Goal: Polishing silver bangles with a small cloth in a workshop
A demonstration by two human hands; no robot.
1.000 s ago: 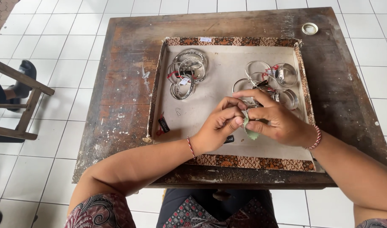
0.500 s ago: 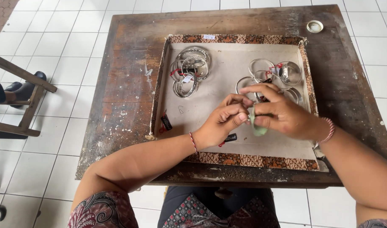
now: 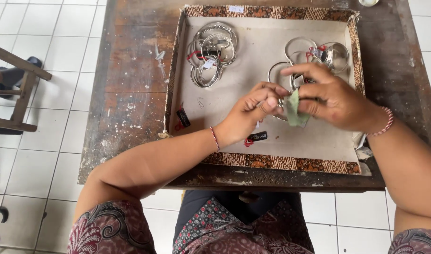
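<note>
Over a shallow tray (image 3: 281, 162) with a patterned brown rim, my right hand (image 3: 335, 101) pinches a small pale green cloth (image 3: 293, 110). My left hand (image 3: 250, 113) meets it, fingers closed on a silver bangle that is mostly hidden between the two hands. A pile of silver bangles (image 3: 210, 51) with tags lies at the tray's far left. Another group of bangles (image 3: 319, 51) sits at the far right, just beyond my right hand.
The tray rests on a worn dark wooden table (image 3: 126, 108). Two small black tags (image 3: 183, 117) lie on the tray's near left. A wooden frame (image 3: 18, 89) and someone's foot (image 3: 8, 75) are on the white tiled floor at left.
The view has drawn closer and both hands have shifted slightly right over the tray. The hands keep working the cloth against the bangle.
</note>
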